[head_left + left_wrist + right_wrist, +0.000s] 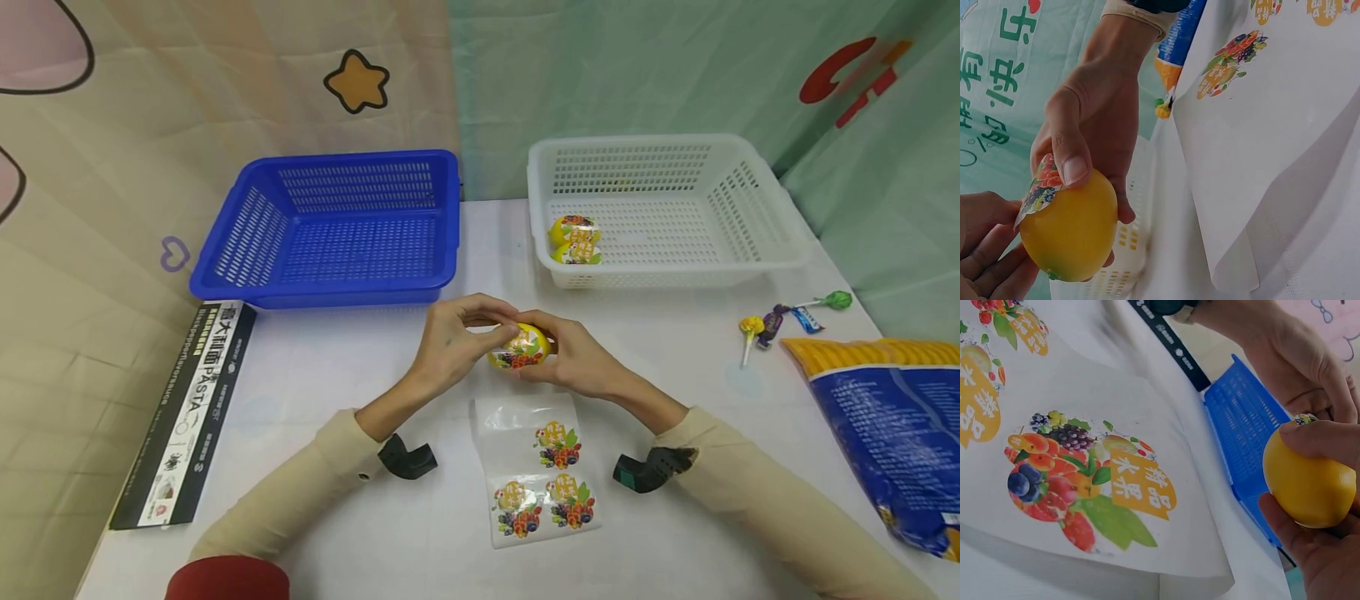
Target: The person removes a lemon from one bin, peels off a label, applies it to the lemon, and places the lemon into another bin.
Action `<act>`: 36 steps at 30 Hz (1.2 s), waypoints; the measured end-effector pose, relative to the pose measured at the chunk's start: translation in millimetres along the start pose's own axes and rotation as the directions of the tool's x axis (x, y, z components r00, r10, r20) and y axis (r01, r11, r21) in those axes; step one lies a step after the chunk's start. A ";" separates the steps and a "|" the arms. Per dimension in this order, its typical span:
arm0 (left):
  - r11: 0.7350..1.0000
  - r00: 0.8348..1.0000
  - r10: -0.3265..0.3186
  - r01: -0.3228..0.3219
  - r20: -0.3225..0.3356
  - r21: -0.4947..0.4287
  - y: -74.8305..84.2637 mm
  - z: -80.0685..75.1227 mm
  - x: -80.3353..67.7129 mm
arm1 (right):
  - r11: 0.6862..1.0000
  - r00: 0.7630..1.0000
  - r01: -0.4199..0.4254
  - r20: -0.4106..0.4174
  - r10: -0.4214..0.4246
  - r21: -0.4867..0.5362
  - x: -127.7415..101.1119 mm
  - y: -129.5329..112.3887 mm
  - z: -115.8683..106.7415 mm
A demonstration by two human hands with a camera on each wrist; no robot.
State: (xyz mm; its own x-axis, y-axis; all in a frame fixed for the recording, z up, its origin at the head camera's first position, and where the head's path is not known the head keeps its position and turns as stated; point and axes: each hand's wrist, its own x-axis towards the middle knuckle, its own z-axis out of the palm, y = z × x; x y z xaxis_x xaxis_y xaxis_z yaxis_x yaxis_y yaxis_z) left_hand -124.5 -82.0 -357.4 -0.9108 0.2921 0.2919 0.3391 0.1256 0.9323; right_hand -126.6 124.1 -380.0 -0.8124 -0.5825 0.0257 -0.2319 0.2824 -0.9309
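Note:
A yellow lemon (1075, 231) is held between both hands above the table. My right hand (583, 358) grips it, thumb on top and fingers beneath. A fruit-print sticker (1040, 187) lies partly on the lemon, one edge standing off its surface in the left wrist view. My left hand (453, 342) pinches that edge with thumb and fingers. Just below the hands lies a sticker sheet (517, 417) with several fruit stickers, its edge curling up in the right wrist view. Two stickered lemons (576, 232) sit at the left end of the white basket (675, 271).
A blue basket (352, 296) stands at the back left. Along the left edge lies a black-and-white pasta box (183, 417). Lollipops (752, 325) and small wrapped candies (770, 327) lie at right, near a blue-and-yellow snack bag (892, 442). A red round object (227, 579) shows at bottom left.

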 end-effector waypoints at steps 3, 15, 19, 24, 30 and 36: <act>1.000 1.000 0.001 -0.001 0.008 0.021 2.2 -0.4 -0.2 | 1.000 1.000 0.009 -0.013 -0.010 -0.004 -1.7 -3.0 -0.6; 0.902 0.914 0.351 -0.389 0.205 0.188 -1.8 -9.3 6.0 | 1.000 1.000 0.006 0.002 -0.006 0.017 -3.3 -8.0 -4.3; 0.805 0.836 0.430 -0.526 0.341 0.275 -1.8 -14.9 6.7 | 0.999 1.000 0.005 0.012 -0.006 0.043 -3.2 -8.9 -6.9; 0.743 0.789 0.455 -0.592 0.414 0.313 -0.6 -21.1 4.7 | 0.998 1.000 0.013 0.021 -0.014 0.063 -4.0 -13.5 -11.6; 0.745 0.774 0.472 -0.607 0.422 0.278 1.3 -22.3 5.5 | 0.996 0.999 0.002 0.050 -0.006 0.084 -6.3 -18.8 -15.4; 0.772 0.784 0.471 -0.588 0.405 0.241 1.9 -18.4 8.0 | 0.999 0.999 -0.002 0.040 0.001 0.036 -6.5 -19.5 -18.4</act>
State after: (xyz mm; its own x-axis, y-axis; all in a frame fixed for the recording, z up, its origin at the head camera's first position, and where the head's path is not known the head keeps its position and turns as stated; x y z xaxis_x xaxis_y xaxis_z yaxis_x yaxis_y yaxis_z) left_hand -135.5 -96.9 -349.4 -0.4590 0.6719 0.5812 0.8540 0.1535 0.4970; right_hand -126.6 136.5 -355.3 -0.7906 -0.6123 0.0105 -0.2106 0.2558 -0.9435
